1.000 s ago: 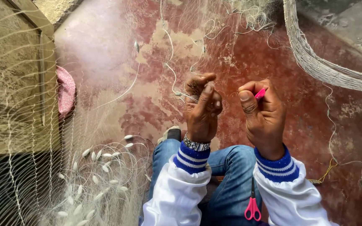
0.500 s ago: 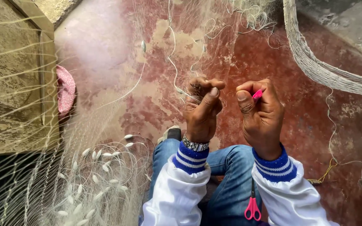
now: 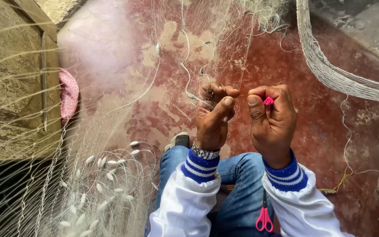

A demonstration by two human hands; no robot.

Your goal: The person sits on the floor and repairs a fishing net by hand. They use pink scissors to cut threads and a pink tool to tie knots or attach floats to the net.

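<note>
Seen from above, a seated person in blue jeans and a white jacket with blue striped cuffs works on a fine pale fishing net [image 3: 123, 101] spread over a worn red floor [image 3: 365, 145]. The left hand [image 3: 213, 116] is raised in front of the knees, its fingers pinched together on strands of the net. The right hand [image 3: 273, 118], just beside it, has its fingers clamped on a small pink tool [image 3: 268, 101], only the tip of which shows. Pink-handled scissors [image 3: 264, 215] lie on the lap. White oval floats [image 3: 106, 175] dot the heaped net at lower left. A thick pale rope [image 3: 330, 72] curves across the upper right.
</note>
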